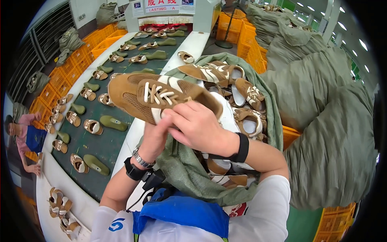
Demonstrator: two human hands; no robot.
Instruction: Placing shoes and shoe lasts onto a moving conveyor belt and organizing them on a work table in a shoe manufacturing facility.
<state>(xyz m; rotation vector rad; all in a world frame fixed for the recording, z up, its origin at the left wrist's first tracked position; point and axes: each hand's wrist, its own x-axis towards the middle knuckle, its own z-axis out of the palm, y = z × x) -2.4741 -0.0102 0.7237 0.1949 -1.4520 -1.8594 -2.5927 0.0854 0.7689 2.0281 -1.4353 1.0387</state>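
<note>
Shoe upper (157, 97): tan-brown suede with perforated mesh panel on side, white laces crossed over tongue, white stripe near collar. No sole visible. Held up in air, tilted, toe pointing left, heel end hidden under right hand (197, 127). Left hand (155, 137) grips from below. Sits above open green sack (189, 169) of similar uppers.

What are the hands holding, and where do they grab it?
A tan shoe with cream laces. The right hand grips its heel end from above; the left hand holds the same end from below.
</note>
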